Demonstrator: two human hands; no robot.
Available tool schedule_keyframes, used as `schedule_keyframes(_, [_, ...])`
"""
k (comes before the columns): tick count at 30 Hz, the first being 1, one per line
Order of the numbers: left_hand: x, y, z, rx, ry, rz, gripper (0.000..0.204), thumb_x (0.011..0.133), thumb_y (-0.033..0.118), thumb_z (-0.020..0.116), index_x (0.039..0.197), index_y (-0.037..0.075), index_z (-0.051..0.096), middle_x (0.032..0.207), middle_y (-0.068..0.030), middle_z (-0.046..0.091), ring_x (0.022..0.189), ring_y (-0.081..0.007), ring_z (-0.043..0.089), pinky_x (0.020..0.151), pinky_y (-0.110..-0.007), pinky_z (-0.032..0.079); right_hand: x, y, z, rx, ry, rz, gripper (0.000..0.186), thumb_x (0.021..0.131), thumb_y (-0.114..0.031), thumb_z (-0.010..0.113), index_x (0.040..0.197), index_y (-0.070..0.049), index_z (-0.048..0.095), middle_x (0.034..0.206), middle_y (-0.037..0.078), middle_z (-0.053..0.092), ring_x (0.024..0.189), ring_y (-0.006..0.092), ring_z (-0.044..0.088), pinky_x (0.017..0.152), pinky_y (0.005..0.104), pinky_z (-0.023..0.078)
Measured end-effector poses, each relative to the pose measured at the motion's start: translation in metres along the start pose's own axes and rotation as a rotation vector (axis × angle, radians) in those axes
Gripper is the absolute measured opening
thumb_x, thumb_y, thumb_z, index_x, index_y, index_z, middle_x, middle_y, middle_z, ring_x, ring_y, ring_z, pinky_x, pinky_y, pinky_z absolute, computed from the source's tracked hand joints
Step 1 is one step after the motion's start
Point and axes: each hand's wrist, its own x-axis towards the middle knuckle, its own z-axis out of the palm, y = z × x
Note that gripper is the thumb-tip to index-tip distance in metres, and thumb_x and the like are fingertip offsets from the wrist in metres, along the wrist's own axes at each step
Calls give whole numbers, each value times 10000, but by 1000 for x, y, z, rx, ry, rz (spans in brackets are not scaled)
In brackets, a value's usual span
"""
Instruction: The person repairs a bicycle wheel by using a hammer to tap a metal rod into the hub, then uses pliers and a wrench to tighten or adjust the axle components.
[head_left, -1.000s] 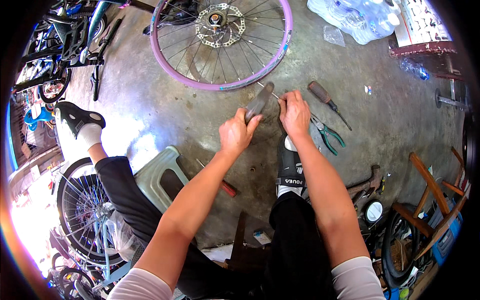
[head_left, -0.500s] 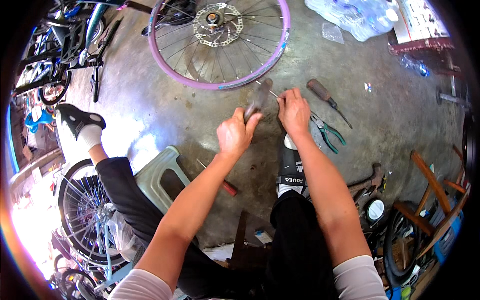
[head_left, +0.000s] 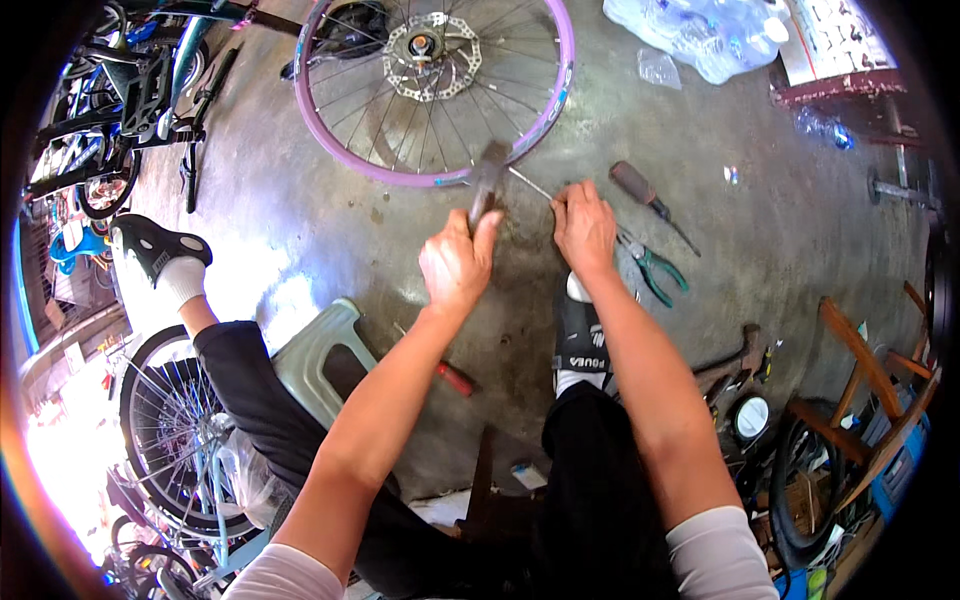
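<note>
My left hand (head_left: pixel 455 262) is closed round the handle of a brown hammer-like tool (head_left: pixel 484 190), whose far end is smeared by motion. A thin metal rod (head_left: pixel 530 184) is pinched in the fingers of my right hand (head_left: pixel 586 225). The rod slants up and left, its tip near the tool and the edge of a purple bicycle wheel rim (head_left: pixel 410 179). The wheel lies flat on the floor, with a brake disc (head_left: pixel 432 85) at its hub. Just right of my right hand lie a brown-handled screwdriver (head_left: pixel 635 185) and green-handled pliers (head_left: pixel 660 275).
A grey-green plastic stool (head_left: pixel 310 350) stands beside my left leg, near a red-handled screwdriver (head_left: pixel 456 379). A hammer (head_left: pixel 748 350) lies on the right, next to wooden legs (head_left: pixel 860 345). Bicycles (head_left: pixel 140 95) line the left side. Wrapped bottles (head_left: pixel 700 35) sit far right.
My left hand has moved slightly left and down with the tool, whose end now points more upright. My right hand has barely shifted and keeps the rod.
</note>
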Motion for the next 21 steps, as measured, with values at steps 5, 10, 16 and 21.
schedule_keyframes(5, [-2,16,-19,-424,158,208,348,996,365,705,968,30,615,751,-204,667,667,-459,658,586,-476,525,5,4,1,-9,11,-20,122,897,-144,750,942,-83,654,989,117,638,882,365,664,793,478,499])
schedule_keyframes(10, [-16,-17,29,201,-193,75,419,998,467,675,1001,52,617,769,-195,719,692,-435,708,607,-516,547,4,-7,2,3,-4,-31,127,909,-158,743,950,-82,649,983,112,635,883,364,657,795,479,498])
schedule_keyframes(16, [-22,2,5,-114,-23,75,448,1033,474,612,969,31,587,738,-261,651,705,-507,654,611,-555,491,-5,2,1,-13,5,-18,131,915,-177,744,965,-93,656,987,118,630,874,374,646,795,477,499])
schedule_keyframes(21, [-46,-6,-6,-158,-91,-128,510,1063,487,556,948,-7,607,752,-282,631,755,-527,637,669,-551,491,-1,0,-4,65,-13,4,137,916,-158,744,1009,-92,669,1023,134,642,917,393,656,817,477,520])
